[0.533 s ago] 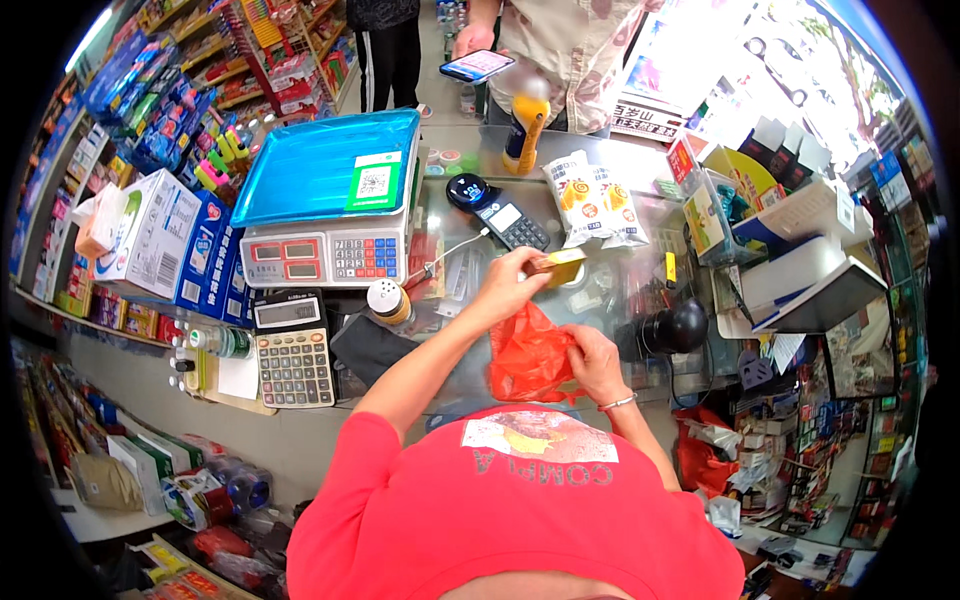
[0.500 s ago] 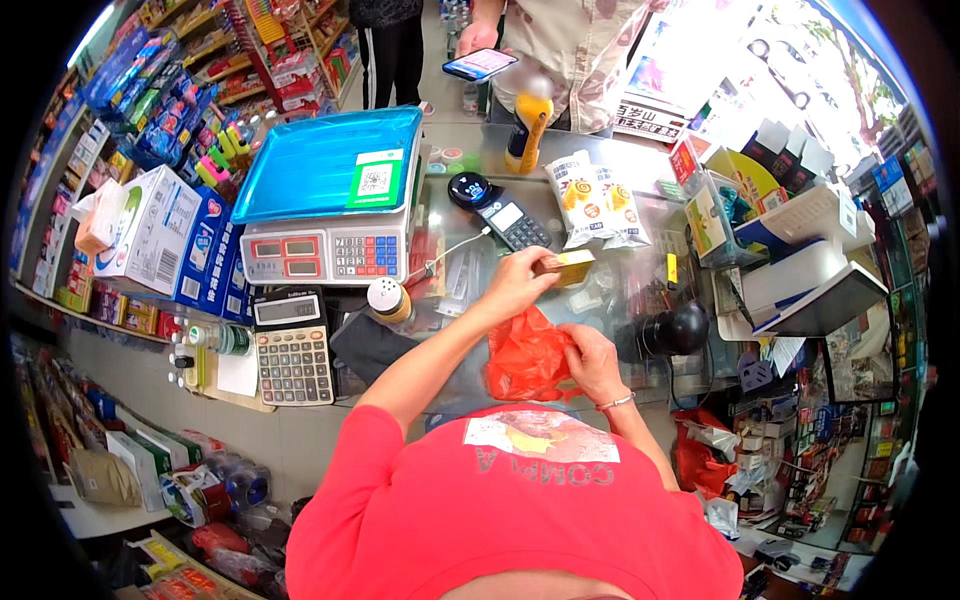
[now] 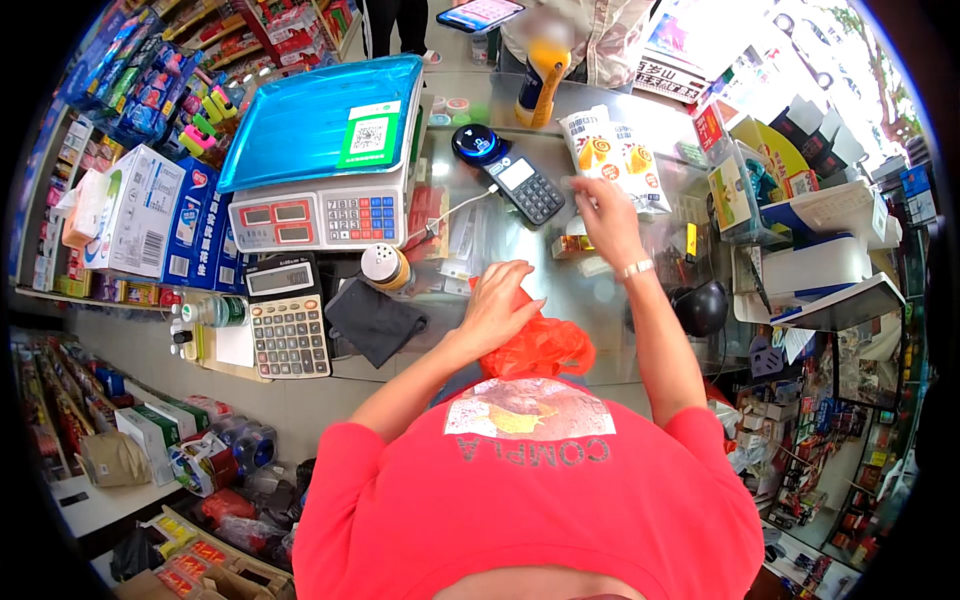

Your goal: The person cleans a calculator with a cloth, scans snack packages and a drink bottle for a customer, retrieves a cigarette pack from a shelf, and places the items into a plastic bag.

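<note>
A crumpled red plastic bag (image 3: 555,345) lies against the near edge of the glass counter, in front of my chest. My left hand (image 3: 497,305) is closed over its left part, fingers together and thumb reaching across it. Farther forward, my right hand (image 3: 612,225) holds nothing that I can see; its fingers are bent and apart. Its fingertips are at the lower edge of two white snack packets (image 3: 605,150), and I cannot tell whether they touch. A small yellow box (image 3: 572,246) lies just left of this hand. Beyond it is a black payment terminal (image 3: 535,195) with a white cable.
An orange drink bottle (image 3: 543,85) stands on the far side, before a customer with a phone (image 3: 480,14). On the left are a scale (image 3: 365,215), a calculator (image 3: 288,330), a capped jar (image 3: 385,268) and a black cloth (image 3: 375,320). A black rounded object (image 3: 700,308) is at right.
My left hand has left the yellow box and come back onto the red bag. My right hand has let go of the bag and reached forward to the snack packets. The view has shifted slightly.
</note>
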Demonstrator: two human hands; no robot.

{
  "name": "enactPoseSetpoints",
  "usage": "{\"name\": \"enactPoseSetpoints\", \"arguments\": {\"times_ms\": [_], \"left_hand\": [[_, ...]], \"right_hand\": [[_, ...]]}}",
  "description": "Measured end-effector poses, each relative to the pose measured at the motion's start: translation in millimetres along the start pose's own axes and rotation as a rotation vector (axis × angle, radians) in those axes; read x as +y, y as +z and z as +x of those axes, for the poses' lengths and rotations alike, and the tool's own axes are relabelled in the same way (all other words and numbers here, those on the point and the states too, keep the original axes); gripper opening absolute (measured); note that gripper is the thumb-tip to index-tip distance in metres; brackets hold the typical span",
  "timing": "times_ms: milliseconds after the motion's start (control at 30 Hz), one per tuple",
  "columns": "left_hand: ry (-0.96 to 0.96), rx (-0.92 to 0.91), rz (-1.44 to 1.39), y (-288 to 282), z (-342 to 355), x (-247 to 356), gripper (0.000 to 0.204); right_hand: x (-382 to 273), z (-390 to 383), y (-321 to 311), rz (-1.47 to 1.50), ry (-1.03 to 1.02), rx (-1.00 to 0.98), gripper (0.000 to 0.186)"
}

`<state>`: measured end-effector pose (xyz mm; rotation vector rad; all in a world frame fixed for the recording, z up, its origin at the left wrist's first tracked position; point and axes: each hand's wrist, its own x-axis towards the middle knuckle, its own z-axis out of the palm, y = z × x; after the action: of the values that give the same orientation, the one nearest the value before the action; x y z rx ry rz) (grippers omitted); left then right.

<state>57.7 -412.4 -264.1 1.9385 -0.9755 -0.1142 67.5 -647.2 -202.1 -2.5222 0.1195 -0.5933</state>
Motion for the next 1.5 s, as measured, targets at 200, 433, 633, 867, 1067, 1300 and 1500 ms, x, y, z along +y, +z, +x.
{"name": "enactPoseSetpoints", "arguments": {"times_ms": [200,433,633,867,1067,1300,1500], "left_hand": [[-0.038,0.064,-0.008,-10,-29,7,0.046],[-0.042,0.113,-0.007,-11,-41,6,0.046],[-0.009,0.140,-0.005,-7,-45,0,0.044],[0.011,0.163,-0.010,-6,-45,-4,0.044],[0.014,0.178,-0.015,-7,-44,-4,0.042],[0.033,0.197,-0.023,-4,-44,-7,0.041],[0.022,0.202,-0.035,-4,-44,-6,0.040]], "right_hand": [[40,63,45,0.049,0.173,-0.231,0.017],[54,92,51,0.087,0.304,-0.566,0.019],[53,94,57,-0.027,0.195,-0.531,0.023],[53,95,56,0.020,0.245,-0.569,0.025],[51,94,55,0.028,0.248,-0.548,0.024],[47,72,43,0.062,0.168,-0.347,0.026],[32,54,30,0.099,0.096,-0.337,0.039]]}}
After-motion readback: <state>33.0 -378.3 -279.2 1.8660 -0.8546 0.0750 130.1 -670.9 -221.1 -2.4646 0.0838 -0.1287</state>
